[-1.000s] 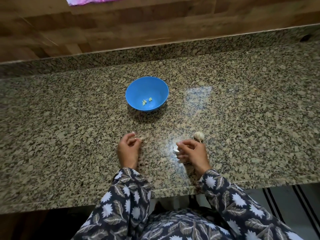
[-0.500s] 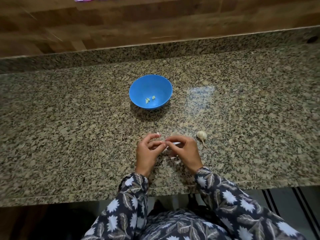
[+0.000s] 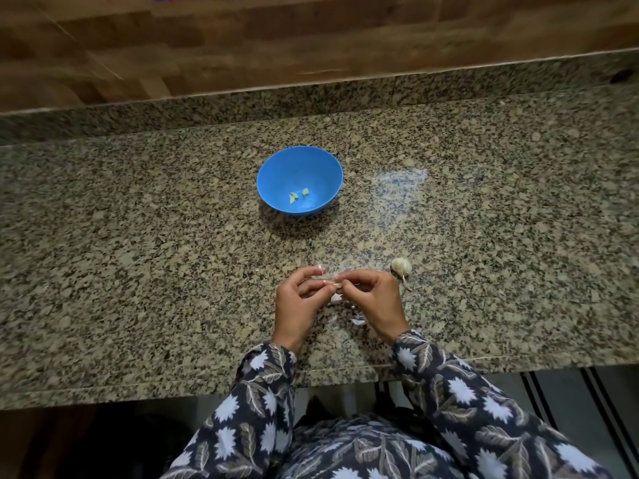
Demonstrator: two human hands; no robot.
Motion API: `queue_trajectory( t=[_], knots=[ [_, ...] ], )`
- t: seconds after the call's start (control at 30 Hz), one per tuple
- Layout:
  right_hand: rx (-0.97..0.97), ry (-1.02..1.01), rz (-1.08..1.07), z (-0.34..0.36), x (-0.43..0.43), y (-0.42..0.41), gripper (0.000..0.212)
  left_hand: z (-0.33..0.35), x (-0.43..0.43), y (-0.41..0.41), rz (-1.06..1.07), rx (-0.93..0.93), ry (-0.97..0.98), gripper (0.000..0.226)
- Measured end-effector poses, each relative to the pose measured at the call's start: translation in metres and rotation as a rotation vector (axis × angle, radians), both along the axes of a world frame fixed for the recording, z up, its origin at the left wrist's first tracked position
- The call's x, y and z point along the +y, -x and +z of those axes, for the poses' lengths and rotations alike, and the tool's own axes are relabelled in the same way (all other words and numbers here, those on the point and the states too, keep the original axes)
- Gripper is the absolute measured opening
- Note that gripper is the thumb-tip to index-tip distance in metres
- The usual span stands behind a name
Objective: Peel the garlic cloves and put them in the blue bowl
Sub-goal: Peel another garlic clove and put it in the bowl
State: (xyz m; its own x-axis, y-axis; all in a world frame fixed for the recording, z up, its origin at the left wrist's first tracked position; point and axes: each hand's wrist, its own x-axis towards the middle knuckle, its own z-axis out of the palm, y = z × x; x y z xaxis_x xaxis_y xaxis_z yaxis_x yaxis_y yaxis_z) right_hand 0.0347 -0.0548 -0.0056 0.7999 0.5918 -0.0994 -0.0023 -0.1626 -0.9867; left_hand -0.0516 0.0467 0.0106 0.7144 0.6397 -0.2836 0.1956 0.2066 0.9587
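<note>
Nearest the camera, two patterned sleeves (image 3: 262, 392) are reaching over the counter (image 3: 138, 271) edge. The left hand (image 3: 297, 305) and right hand (image 3: 375, 302) are now meeting just above the stone, each with fingers curled and thumb and fingertips pinching the same small clove (image 3: 339, 286) between them. A second ago the hands were lying apart, the left resting on the counter and the right beside the bulb (image 3: 401, 266); half a second ago they were already closing in on each other. That is suggesting a fresh clove has been picked up and the peeling of it is only starting (how much skin is still on it is too small to tell).

Pale peel scraps (image 3: 358, 320) are lying on the counter under and just behind the hands. The bulb is sitting untouched just right of the right hand, in the same spot as before, so more cloves are probably waiting.

Further out, the bowl (image 3: 276, 181) is standing well apart from the hands, holding the same few peeled pieces (image 3: 299, 196) as a second ago; nothing has been added yet. Beyond it the counter is rising into a low ledge and a wooden wall (image 3: 242, 46)
</note>
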Motion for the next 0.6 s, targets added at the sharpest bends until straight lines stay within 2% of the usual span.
queue_trajectory(
  t=[0.07, 0.17, 0.27, 0.37, 0.47, 0.6],
  knots=[
    [0.089, -0.040, -0.033, -0.0006, 0.0002, 0.0000, 0.024, -0.0008, 0.0001, 0.0014, 0.026, -0.009, 0.096, 0.031],
    [0.295, -0.144, -0.088, 0.0012, -0.0020, -0.0011, 0.012, -0.0012, 0.0005, 0.0024, 0.085, -0.046, 0.277, 0.031],
    [0.401, -0.134, -0.076, 0.0023, -0.0052, -0.0010, 0.014, -0.0020, 0.0013, 0.0019, 0.144, -0.084, 0.380, 0.030],
    [0.392, -0.124, -0.025, 0.0030, -0.0043, 0.0040, 0.012, -0.0036, 0.0006, 0.0024, 0.162, -0.096, 0.413, 0.028],
    [0.289, -0.096, -0.039, 0.0004, -0.0021, 0.0073, 0.010, -0.0038, -0.0039, 0.0009, 0.157, -0.071, 0.381, 0.032],
    [0.135, -0.021, -0.069, -0.0001, -0.0040, 0.0075, 0.013, -0.0061, -0.0077, -0.0025, 0.135, -0.008, 0.130, 0.030]
  ],
)
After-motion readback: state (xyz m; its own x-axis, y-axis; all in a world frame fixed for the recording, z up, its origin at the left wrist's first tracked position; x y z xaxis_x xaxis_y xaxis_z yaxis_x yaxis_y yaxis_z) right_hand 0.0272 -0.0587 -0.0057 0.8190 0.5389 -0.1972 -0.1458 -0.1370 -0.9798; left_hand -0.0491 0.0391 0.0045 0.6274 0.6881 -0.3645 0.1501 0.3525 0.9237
